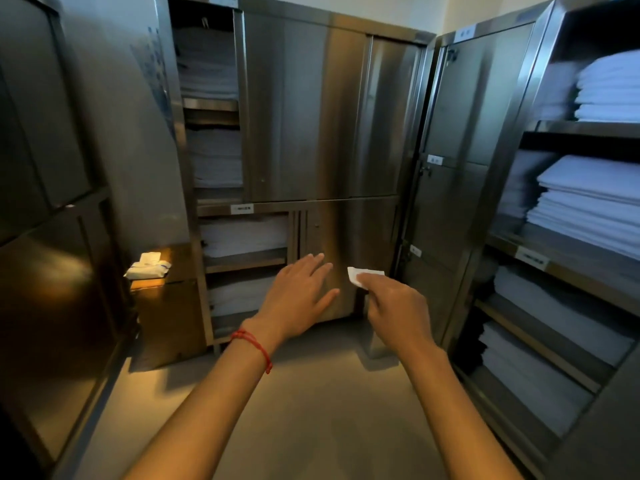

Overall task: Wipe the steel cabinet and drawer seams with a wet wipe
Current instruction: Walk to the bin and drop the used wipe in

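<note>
The right hand (394, 306) makes the grip: its fingers are curled and pinch a small folded wet wipe (363, 274), whose white edge sticks out above and to the left of the knuckles. The wipe hangs in the air; whether it touches any steel cannot be told from this view, and it looks short of the surface.

Just beyond the grip stands the lower door (349, 244) of the steel cabinet (304, 109). The seam nearest the grip seems to be the door's right edge, running upright just to the right of the wipe, where the cabinet meets the neighbouring unit. A second seam lies level above the grip, between the lower and upper doors. So the next stroke probably follows a long axis that runs either straight up or straight across, and the right hand is the nearer one to both.

The left hand (301, 299), just left of the grip, holds nothing; its fingers are straight and spread towards the same door, close to it or resting on it.

Well to the left, a pack of wipes (148, 266) lies on a low ledge. Folded linen (585, 206) fills the open shelves far right.
</note>
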The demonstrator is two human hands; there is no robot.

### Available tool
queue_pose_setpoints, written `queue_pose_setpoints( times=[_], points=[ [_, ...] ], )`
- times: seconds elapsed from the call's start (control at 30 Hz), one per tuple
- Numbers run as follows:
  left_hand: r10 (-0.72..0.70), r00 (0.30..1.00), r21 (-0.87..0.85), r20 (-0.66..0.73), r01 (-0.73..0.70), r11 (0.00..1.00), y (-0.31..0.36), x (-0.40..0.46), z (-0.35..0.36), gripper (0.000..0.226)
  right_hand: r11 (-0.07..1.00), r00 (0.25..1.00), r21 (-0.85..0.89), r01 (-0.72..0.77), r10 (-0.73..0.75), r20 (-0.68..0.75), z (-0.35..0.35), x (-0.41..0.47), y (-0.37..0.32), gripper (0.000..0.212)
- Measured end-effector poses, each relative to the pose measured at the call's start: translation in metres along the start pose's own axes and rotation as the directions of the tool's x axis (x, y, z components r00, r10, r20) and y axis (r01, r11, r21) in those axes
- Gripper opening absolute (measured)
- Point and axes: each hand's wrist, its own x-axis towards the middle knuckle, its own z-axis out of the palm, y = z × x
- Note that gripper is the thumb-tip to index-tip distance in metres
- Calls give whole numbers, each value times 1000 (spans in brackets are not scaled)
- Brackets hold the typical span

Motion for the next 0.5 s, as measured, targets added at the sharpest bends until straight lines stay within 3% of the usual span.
queue_pose_setpoints(
  times=[0.5],
  points=[
    [190,982,-69,-21,-191,979,-81,187,71,57,990,986,-107,-94,78,-147,93,141,65,32]
  ],
)
